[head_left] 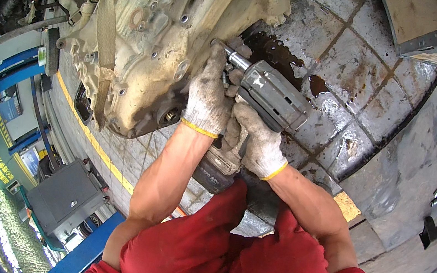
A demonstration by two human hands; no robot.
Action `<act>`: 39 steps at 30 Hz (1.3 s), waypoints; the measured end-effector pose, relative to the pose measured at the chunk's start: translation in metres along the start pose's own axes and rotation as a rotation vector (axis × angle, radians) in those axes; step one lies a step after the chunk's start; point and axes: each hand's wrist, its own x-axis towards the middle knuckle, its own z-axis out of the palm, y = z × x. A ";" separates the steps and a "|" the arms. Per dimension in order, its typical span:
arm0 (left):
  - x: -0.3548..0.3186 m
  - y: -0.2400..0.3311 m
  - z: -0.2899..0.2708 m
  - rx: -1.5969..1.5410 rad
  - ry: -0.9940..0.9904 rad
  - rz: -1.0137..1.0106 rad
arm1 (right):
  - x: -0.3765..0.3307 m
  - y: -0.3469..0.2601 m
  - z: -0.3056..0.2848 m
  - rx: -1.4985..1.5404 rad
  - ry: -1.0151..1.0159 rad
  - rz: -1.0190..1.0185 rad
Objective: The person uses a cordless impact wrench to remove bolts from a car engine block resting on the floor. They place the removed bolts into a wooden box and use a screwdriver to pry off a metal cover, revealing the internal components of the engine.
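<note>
Impact wrench (275, 97) is in the right hand (260, 142), near an engine (159, 39).

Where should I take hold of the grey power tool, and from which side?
Probably by the handle, mostly hidden under the right hand, coming from the person's right. It runs between the thick motor body and the battery pack, so fingers could wrap it; the left hand crowds the silver socket end.
</note>
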 end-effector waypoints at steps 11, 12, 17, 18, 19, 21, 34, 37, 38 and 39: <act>-0.001 0.001 0.010 -0.105 0.010 -0.018 | 0.002 0.017 -0.020 -0.088 0.069 -0.067; -0.001 0.001 0.013 -0.114 0.023 -0.012 | 0.004 0.017 -0.018 -0.110 0.085 -0.098; -0.001 -0.002 0.021 -0.104 0.141 -0.021 | -0.008 -0.002 -0.011 -0.005 0.026 0.052; 0.000 -0.003 0.026 -0.103 0.208 -0.015 | -0.011 -0.001 -0.012 -0.014 0.040 0.051; -0.001 -0.003 0.023 -0.113 0.145 -0.029 | -0.015 0.000 -0.013 -0.023 0.053 0.051; -0.005 -0.007 0.011 -0.133 0.020 -0.058 | -0.028 -0.001 -0.016 -0.082 0.033 -0.052; -0.062 0.035 0.114 -0.181 -0.183 -0.038 | -0.143 -0.092 -0.085 -0.122 -0.132 -0.177; -0.057 0.072 0.128 0.109 -0.343 0.048 | -0.167 -0.154 -0.084 -0.269 0.037 -0.294; -0.059 0.087 0.141 0.208 -0.401 0.081 | -0.166 -0.167 -0.098 -0.691 0.239 -0.615; -0.064 0.105 0.156 0.313 -0.440 0.118 | -0.165 -0.182 -0.098 -0.762 0.345 -0.780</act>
